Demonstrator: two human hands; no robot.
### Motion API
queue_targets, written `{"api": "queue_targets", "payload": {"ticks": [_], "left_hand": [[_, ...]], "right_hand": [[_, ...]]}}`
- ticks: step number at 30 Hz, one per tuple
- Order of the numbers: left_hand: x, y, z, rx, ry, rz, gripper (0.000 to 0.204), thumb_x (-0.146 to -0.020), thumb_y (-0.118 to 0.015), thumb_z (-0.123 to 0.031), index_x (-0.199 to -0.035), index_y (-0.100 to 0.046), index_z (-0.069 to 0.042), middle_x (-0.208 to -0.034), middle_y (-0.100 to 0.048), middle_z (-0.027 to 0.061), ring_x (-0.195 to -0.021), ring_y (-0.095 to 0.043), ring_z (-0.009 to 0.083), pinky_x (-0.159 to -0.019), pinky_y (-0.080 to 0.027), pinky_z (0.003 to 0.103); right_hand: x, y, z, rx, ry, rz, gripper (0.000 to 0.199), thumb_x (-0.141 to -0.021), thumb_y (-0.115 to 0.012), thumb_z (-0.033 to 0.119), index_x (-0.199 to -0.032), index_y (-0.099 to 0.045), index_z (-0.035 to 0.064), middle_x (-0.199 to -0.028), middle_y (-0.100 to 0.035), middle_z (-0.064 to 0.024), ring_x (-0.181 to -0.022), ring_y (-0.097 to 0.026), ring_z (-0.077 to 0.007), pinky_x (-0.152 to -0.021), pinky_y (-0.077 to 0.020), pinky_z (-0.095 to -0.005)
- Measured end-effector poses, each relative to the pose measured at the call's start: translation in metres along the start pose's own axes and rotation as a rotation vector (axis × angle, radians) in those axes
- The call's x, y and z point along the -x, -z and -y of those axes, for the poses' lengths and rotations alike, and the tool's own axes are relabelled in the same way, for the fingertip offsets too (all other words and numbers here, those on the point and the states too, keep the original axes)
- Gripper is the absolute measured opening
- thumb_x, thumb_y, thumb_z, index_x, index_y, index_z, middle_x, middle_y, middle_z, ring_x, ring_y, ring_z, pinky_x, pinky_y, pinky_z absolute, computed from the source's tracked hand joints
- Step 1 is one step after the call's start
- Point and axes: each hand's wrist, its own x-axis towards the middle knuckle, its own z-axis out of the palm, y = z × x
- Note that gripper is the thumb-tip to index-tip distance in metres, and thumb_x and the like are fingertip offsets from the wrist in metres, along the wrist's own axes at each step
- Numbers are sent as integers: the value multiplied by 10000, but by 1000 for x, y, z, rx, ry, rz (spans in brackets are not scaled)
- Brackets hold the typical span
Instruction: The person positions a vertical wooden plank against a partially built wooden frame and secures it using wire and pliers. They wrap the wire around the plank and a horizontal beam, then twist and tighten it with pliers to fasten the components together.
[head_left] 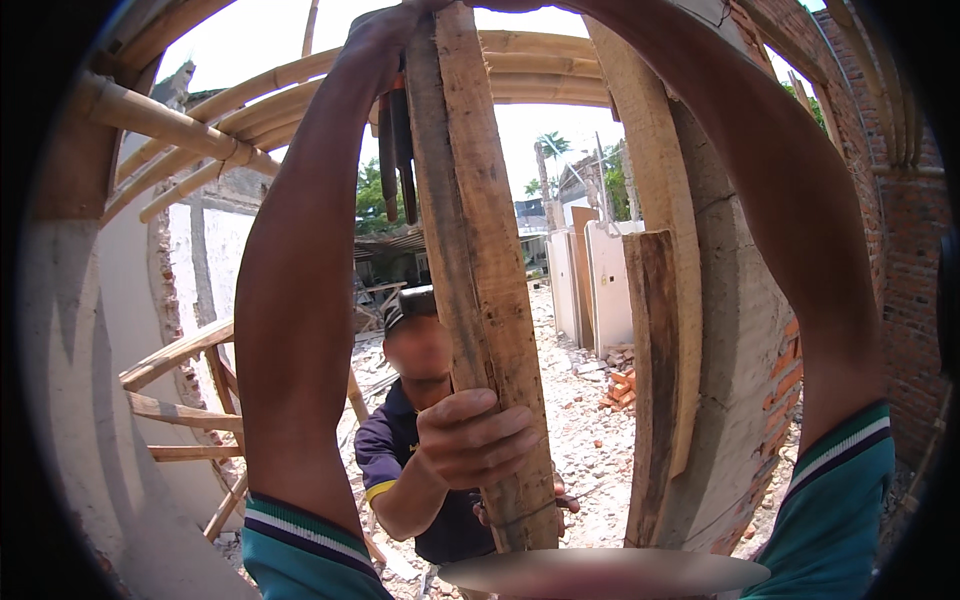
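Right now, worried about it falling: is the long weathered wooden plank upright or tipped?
Nearly upright: the long weathered wooden plank stands almost vertical, gripped by a co-worker's hand.

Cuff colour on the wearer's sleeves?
Teal sleeves, cuff banded white and dark navy; head view.

Both of the person's own arms rise from the lower edge of the frame, bare from the teal striped sleeve cuffs upward. The left forearm runs up the left-centre, ending at the left hand (385, 35) near the top centre, fingers curled closed. The right arm arcs up the right side; the right hand is cut off by the top edge.
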Motion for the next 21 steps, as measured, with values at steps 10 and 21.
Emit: {"api": "queue_targets", "payload": {"ticks": [10,21], "left_hand": [[5,4,-9,-354,134,-249,669,-899,-771,-494,-1082,-640,136,-921,-638,157,-818,-674,233,-696,-587,410],[63,18,-66,146,-324,-455,447,-1004,-671,-181,-1340,-505,62,-1222,-672,195,-1012,-749,269,-520,-483,274]], "right_hand": [[38,56,26,194,325,-319,153,-893,-614,128,-908,-720,18,-844,-710,-200,-757,-703,-322,-679,-537,-456],[176,12,119,-916,-75,91,578,-985,-659,463,-1078,-662,-107,-748,-699,-157,-711,-712,-257,-761,-554,-452]]}}
